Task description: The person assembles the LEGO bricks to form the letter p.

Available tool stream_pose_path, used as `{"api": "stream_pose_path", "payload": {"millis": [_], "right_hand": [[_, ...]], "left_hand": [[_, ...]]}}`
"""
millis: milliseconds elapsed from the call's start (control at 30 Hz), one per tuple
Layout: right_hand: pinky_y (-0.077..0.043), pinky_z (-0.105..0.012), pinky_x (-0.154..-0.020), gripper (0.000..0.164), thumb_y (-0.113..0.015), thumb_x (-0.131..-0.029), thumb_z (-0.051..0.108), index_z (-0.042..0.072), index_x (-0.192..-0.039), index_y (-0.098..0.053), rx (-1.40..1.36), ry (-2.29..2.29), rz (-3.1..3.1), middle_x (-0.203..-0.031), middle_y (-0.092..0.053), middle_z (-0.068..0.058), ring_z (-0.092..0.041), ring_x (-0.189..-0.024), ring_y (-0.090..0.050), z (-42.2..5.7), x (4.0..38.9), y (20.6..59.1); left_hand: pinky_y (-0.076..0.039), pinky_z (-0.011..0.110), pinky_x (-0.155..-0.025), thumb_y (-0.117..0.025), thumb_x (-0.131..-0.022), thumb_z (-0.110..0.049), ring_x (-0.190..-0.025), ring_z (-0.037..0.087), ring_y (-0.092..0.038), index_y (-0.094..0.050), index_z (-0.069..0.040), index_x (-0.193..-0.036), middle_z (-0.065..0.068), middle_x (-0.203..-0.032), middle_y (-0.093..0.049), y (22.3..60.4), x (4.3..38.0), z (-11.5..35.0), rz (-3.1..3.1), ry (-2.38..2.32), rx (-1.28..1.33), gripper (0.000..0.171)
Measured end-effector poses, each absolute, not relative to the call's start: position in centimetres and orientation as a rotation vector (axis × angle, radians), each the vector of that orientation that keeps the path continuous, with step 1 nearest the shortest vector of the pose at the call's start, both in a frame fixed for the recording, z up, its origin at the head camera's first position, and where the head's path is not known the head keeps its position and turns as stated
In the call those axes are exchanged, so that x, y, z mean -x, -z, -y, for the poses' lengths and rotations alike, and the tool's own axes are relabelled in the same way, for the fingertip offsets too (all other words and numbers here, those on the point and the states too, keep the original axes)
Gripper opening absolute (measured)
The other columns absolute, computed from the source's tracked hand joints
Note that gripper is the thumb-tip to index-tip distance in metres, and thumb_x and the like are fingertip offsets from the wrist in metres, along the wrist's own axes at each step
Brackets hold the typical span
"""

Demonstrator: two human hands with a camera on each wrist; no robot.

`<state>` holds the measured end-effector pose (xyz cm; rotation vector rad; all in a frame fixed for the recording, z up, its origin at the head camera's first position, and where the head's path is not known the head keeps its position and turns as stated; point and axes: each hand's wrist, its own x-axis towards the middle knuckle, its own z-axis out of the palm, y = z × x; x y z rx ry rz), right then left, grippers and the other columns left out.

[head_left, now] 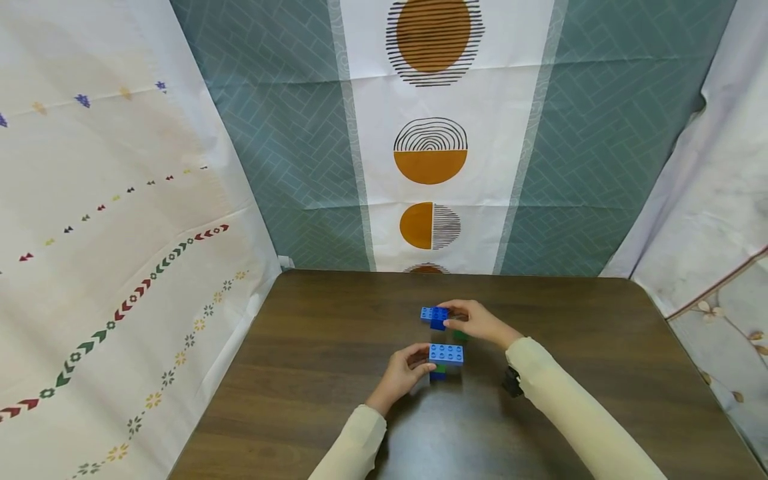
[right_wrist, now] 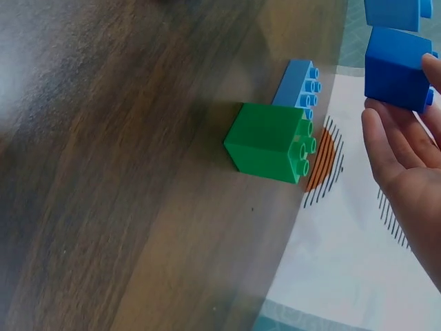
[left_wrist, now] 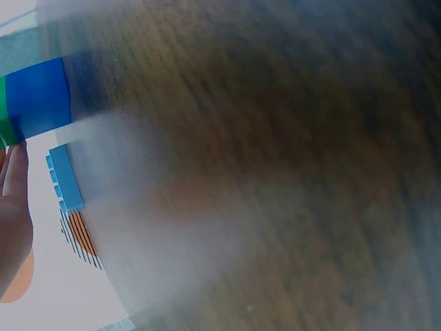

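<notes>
My left hand (head_left: 403, 375) grips a stack of toy building bricks from its left side. On top of the stack is a wide light blue brick (head_left: 446, 355), with a green brick (head_left: 441, 369) below it and a dark blue brick (left_wrist: 38, 100) at the bottom. Farther back, my right hand (head_left: 478, 323) pinches another dark blue brick (right_wrist: 396, 69) between thumb and fingers, raised off the table. Below that hand a green brick (right_wrist: 265, 138) stands on the table, partly hidden in the head view.
A light blue brick (right_wrist: 296, 86) rests on the brown wooden table (head_left: 336, 320), beyond the standing green brick. Patterned cloth (head_left: 288, 133) hangs along the table's far edge, with white cloth (head_left: 120, 233) at the left. A dark wrist device (head_left: 512, 383) sits at my right sleeve.
</notes>
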<state>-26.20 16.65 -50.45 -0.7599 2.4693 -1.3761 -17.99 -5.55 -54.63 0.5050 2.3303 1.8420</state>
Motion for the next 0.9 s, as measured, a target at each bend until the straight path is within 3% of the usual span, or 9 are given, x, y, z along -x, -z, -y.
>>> {"api": "stream_pose_path", "payload": {"millis": [100,600,900], "right_hand": [[-0.050,-0.051,-0.093,0.041,-0.064,-0.094,0.016,-0.001,-0.131,-0.054,0.768,1.382,-2.476,-0.121,-0.060,-0.019,-0.034,-0.108,-0.060,-17.1,26.0,50.5],[-0.049,-0.050,-0.095,0.041,-0.064,-0.094,0.018,0.002,-0.131,-0.055,0.797,1.429,-2.490,-0.121,-0.062,-0.015,-0.028,-0.104,-0.059,-18.1,24.1,50.0],[-0.049,-0.055,-0.093,0.041,-0.064,-0.094,0.019,0.003,-0.131,-0.056,0.858,1.436,-2.502,-0.122,-0.061,-0.017,-0.032,-0.105,-0.059,-18.2,23.1,49.5]], "left_hand": [[-0.053,0.035,-0.090,-0.065,-0.089,0.001,-0.109,0.034,-0.061,-0.061,0.006,-0.120,0.023,-0.114,-0.064,53.2,17.4,5.5,-2.337,-1.832,-0.510,0.032],[-0.054,0.033,-0.089,-0.066,-0.087,0.003,-0.105,0.034,-0.063,-0.061,0.007,-0.118,0.023,-0.111,-0.065,53.3,17.4,5.4,-2.328,-1.843,-0.502,0.031],[-0.053,0.033,-0.090,-0.066,-0.088,0.002,-0.105,0.032,-0.064,-0.061,0.007,-0.119,0.022,-0.111,-0.065,53.3,17.5,5.5,-2.341,-1.835,-0.525,0.032]]}}
